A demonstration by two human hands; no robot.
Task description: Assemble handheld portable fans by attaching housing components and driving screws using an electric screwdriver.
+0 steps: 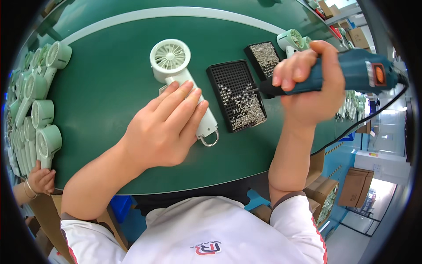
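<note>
A white handheld fan (170,56) lies on the green bench, its round head away from me and a metal loop at its handle end. Across the handle lies my left hand (165,125), fingers stretched out and pressing flat on it. My right hand (314,83) is wrapped round a blue-green corded electric screwdriver (354,72). The screwdriver's tip points left, over a black screw tray (233,70) with a grid of holes and many loose silver screws (246,110). Whether a screw is on the tip is too small to tell.
Behind the tray sits a second black screw tray (265,55). Many pale green fans (47,141) are piled at the left, where another person's hand (40,179) touches one. More fans (291,40) stand at the far right. The screwdriver's black cord (365,119) hangs at the right, above cardboard boxes (323,193).
</note>
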